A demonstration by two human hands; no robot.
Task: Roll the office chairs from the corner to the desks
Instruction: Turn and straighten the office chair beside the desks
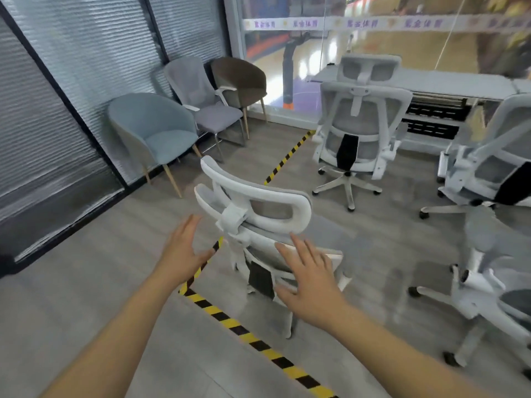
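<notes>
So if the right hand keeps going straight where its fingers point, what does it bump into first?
Probably the nearest chair. The right hand, open, points up at its white backrest and headrest just ahead. Depth is hard to judge, so it may already be touching.

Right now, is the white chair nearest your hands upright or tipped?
Upright. The white chair has its headrest on top and its backrest vertical; both open hands, left hand and right hand, reach toward it.
</notes>
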